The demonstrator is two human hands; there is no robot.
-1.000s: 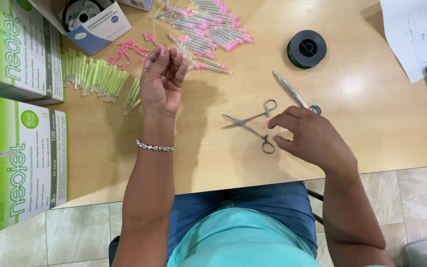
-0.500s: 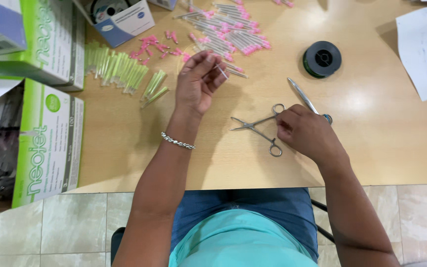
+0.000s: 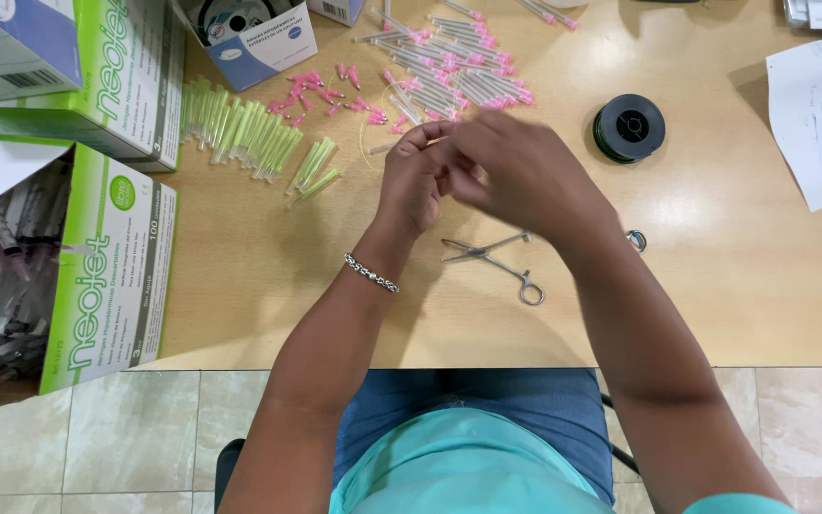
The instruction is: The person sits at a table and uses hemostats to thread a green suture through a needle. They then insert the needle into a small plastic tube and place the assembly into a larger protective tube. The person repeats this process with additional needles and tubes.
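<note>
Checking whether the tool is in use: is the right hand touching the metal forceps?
Apart. The head view shows the right hand raised by the left hand, with bare table between it and the forceps.

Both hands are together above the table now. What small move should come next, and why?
Probably steady the small piece in the left hand so the right hand can work on it: the hands meet above the table, the forceps lie unused below them.

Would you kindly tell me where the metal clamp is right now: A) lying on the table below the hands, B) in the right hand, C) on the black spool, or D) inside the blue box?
A: the clamp lies bare on the table, while both the left hand and right hand meet above it.
</note>
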